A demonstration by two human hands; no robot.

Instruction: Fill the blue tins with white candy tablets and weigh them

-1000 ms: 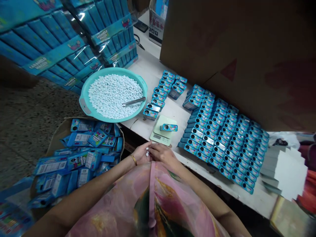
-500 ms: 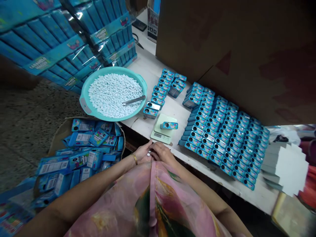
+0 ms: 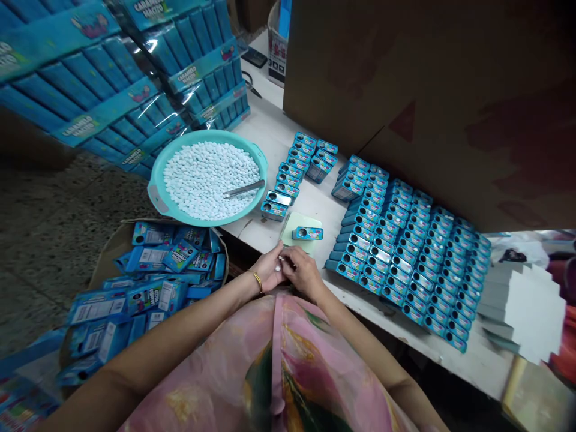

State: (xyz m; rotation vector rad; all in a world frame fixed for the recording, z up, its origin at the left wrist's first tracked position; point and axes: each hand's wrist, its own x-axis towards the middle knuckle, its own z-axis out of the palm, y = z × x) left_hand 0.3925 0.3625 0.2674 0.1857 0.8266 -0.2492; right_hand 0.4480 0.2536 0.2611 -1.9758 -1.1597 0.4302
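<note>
My left hand (image 3: 267,269) is cupped, palm turned inward, with small white candies (image 3: 278,269) showing in it. Against that palm, my right hand (image 3: 303,273) has its fingers curled, the tips meeting beside the candies; what they grip is hidden. Just beyond both hands is a pale green scale (image 3: 292,222), partly covered by the hands. On the scale stands a small blue candy tin (image 3: 308,233) with a dark round hole in its top. To the left, a turquoise basin (image 3: 155,201) holds many white candies and a metal scoop (image 3: 244,189).
Rows of blue tins (image 3: 405,258) stand on the white table (image 3: 261,234) at right, with a smaller group (image 3: 288,180) behind the scale. A carton of blue packs (image 3: 153,282) sits low at left. Wrapped blue boxes (image 3: 112,102) and a large brown carton (image 3: 382,90) rise behind.
Both hands have moved slightly up and right, now covering the scale's front part. The right fingers have shifted against the left palm. The tin remains on the scale.
</note>
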